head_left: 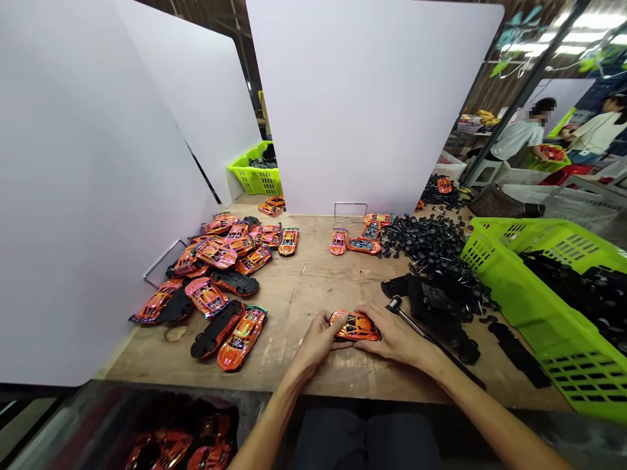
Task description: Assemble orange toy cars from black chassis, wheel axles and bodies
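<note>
Between my two hands, low over the near part of the wooden table [313,287], is an orange toy car [360,326] with its body side up. My left hand [318,336] grips its left end, thumb on top. Around the right end my right hand [389,333] is closed, fingers along both sides. A hammer [411,323] lies just right of my right hand, its head pointing away from me. Black car chassis [435,297] lie beyond the hammer. To the left rests a pile of orange toy cars [218,251], some showing black undersides.
Loose black wheels on axles [431,245] are heaped at the right. A green crate [578,365] of black parts stands at the right edge. White panels [372,104] rise behind and left. Below the table's left edge is a container of orange car bodies [171,447]. Two people work far right.
</note>
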`<move>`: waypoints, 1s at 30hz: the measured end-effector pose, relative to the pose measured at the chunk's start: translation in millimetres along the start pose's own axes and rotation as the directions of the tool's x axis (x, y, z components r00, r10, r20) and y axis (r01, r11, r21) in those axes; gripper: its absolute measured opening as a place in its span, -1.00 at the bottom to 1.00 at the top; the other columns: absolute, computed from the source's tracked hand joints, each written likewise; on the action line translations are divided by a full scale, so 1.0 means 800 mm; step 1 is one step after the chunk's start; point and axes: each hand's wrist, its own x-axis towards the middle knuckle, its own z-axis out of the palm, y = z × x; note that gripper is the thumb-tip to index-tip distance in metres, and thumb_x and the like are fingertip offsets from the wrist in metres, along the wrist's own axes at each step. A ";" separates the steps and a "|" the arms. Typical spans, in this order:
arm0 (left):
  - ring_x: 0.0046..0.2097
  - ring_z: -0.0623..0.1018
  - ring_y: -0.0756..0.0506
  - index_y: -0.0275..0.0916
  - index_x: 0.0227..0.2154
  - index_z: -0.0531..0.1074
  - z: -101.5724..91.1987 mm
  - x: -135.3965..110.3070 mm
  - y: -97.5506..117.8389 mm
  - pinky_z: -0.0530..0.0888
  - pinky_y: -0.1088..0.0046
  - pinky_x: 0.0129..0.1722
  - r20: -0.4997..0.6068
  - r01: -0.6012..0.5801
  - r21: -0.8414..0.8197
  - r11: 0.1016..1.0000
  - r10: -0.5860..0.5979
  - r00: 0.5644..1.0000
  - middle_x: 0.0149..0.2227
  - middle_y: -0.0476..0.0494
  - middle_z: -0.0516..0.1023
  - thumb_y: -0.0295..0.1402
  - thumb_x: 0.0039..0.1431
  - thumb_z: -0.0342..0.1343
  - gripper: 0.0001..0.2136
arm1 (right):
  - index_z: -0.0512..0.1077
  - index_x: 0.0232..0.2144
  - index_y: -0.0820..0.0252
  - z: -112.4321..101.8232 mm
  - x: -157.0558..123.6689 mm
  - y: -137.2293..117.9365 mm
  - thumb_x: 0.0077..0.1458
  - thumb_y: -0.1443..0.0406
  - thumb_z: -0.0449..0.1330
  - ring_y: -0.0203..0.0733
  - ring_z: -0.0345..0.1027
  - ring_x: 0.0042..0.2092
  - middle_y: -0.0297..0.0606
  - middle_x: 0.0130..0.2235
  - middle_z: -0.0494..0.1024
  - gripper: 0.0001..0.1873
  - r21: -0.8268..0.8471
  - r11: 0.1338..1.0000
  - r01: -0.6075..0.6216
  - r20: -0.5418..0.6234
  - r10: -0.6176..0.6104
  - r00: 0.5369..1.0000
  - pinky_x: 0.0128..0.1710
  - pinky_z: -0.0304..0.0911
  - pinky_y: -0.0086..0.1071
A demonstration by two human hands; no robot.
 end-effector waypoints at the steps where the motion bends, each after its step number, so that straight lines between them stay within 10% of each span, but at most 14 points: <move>1: -0.15 0.70 -0.22 -0.19 -0.31 0.37 0.001 0.000 0.000 0.68 0.15 -0.15 -0.008 0.002 0.007 1.000 -0.002 1.000 -0.20 -0.16 0.69 0.04 0.00 0.44 -0.53 | 0.35 0.19 0.07 -0.001 0.001 0.000 0.15 0.17 0.40 0.04 0.45 0.08 -0.13 0.07 0.53 -0.40 -0.016 1.000 0.008 0.003 -0.008 1.000 0.10 0.38 -0.13; 10: -0.16 0.68 -0.23 -0.18 -0.27 0.35 0.003 0.000 -0.009 0.65 0.22 -0.24 -0.104 0.017 0.045 0.999 -0.012 0.995 -0.19 -0.12 0.64 0.15 -0.04 0.38 -0.46 | 0.35 0.11 0.08 -0.001 0.003 -0.026 0.16 0.25 0.33 0.04 0.44 0.02 -0.15 0.03 0.51 -0.52 -0.205 0.978 -0.037 0.083 0.055 0.995 -0.01 0.39 -0.20; 21: 0.08 0.60 -0.32 -0.15 -0.14 0.38 0.003 0.019 -0.040 0.63 0.25 -0.14 -0.311 -0.001 0.001 1.000 0.001 0.950 0.08 -0.27 0.58 0.22 -0.23 0.42 -0.30 | 0.14 0.38 0.19 0.096 -0.013 0.077 0.26 -0.14 0.21 0.18 0.44 0.20 0.05 0.22 0.52 -0.15 -0.469 0.869 0.155 -0.088 -0.221 0.971 0.17 0.36 -0.11; 30: -0.07 0.62 -0.26 -0.20 -0.23 0.40 0.023 -0.005 -0.023 0.62 0.30 -0.23 -0.231 -0.078 0.046 0.996 0.086 0.969 -0.18 -0.16 0.59 0.12 -0.04 0.39 -0.46 | 0.15 0.38 0.18 0.061 -0.018 0.009 0.34 -0.05 0.17 0.29 0.32 0.31 0.17 0.28 0.44 -0.26 -0.362 0.931 0.046 -0.102 -0.088 0.991 0.27 0.25 0.19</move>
